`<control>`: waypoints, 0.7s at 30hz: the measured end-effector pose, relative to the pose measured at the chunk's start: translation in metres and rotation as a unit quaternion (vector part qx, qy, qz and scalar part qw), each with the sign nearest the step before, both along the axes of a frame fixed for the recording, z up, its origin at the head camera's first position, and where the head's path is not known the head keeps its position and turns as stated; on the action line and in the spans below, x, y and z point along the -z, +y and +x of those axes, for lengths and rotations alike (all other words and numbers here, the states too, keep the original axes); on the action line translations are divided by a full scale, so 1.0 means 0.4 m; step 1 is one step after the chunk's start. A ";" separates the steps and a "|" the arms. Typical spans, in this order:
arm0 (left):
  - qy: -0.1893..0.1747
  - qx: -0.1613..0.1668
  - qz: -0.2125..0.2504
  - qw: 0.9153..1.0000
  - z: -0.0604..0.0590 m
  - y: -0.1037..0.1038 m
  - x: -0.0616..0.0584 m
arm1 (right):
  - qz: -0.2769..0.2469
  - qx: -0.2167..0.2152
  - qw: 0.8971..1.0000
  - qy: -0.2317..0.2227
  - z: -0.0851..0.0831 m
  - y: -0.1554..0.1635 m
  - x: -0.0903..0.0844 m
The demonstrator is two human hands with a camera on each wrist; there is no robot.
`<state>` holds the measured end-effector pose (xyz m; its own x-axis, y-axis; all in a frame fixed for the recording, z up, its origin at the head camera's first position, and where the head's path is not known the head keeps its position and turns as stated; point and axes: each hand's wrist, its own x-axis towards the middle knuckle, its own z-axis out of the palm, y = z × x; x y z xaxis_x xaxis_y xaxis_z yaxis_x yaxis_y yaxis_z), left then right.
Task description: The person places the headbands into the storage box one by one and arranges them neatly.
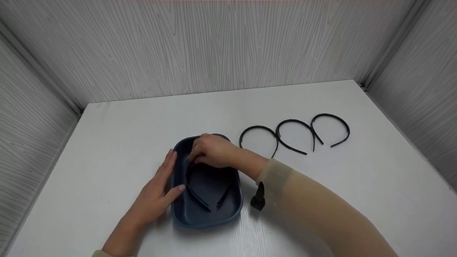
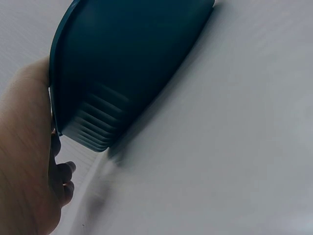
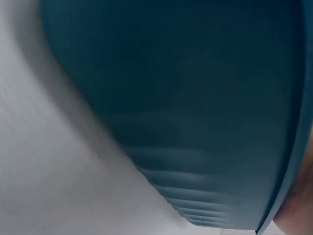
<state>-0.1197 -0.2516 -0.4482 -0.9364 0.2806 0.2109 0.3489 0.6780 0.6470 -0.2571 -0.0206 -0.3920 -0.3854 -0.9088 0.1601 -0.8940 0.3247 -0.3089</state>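
Observation:
A dark blue oval tray (image 1: 234,210) sits on the white table (image 1: 107,142) in the head view. My left hand (image 1: 159,187) rests flat against the tray's left rim, fingers straight. My right hand (image 1: 210,151) reaches into the tray's far end, fingers curled round the top of a black headband (image 1: 194,191) that lies inside; its two ends point toward me. In the left wrist view, the tray's outer wall (image 2: 122,63) fills the frame beside my palm (image 2: 27,161). The right wrist view shows only the tray's blue wall (image 3: 186,107) and table.
Three black toothed headbands (image 1: 259,137) (image 1: 296,135) (image 1: 332,128) lie in a row on the table right of the tray. A small black device (image 1: 258,198) sits on my right sleeve. Grey wood-grain walls (image 1: 214,46) enclose the table on three sides.

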 end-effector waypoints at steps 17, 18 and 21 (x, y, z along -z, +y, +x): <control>-0.003 0.003 0.008 1.000 -0.002 0.000 0.004 | 0.035 0.001 0.999 0.001 0.006 -0.014 0.010; -0.004 0.003 0.008 1.000 -0.002 -0.001 0.003 | 0.037 0.002 0.999 0.001 0.006 -0.014 0.011; -0.003 0.002 0.008 1.000 -0.002 -0.002 0.004 | 0.042 0.004 0.999 0.000 0.005 -0.016 0.013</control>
